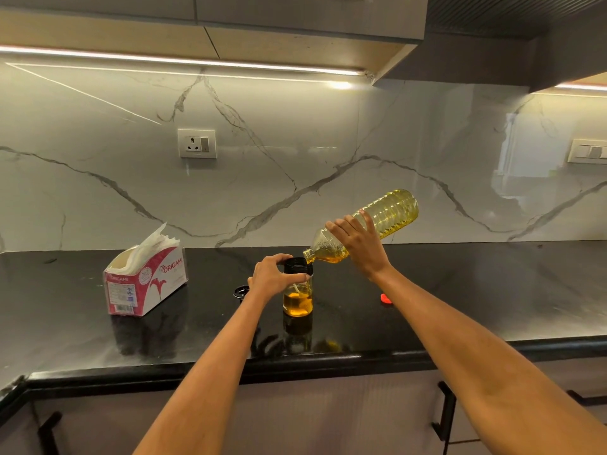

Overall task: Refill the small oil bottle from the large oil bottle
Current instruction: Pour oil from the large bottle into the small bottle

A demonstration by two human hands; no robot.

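Observation:
The small oil bottle (298, 298), clear glass with a black collar, stands upright on the black counter (460, 290) and holds amber oil in its lower part. My left hand (274, 275) grips its black collar from the left. My right hand (359, 244) holds the large clear plastic oil bottle (387, 218), which is tilted with its mouth down over the small bottle's opening. Yellow oil lies along the large bottle's lower side and neck. A black lid (240, 291) lies just left of the small bottle, and a red cap (386, 297) lies to its right.
An opened red and white tissue box (146, 284) sits on the counter to the left. The marble backsplash carries a wall socket (196, 143) and, far right, a switch plate (588, 151). Dark cabinet handles (444, 412) show below the counter's front edge.

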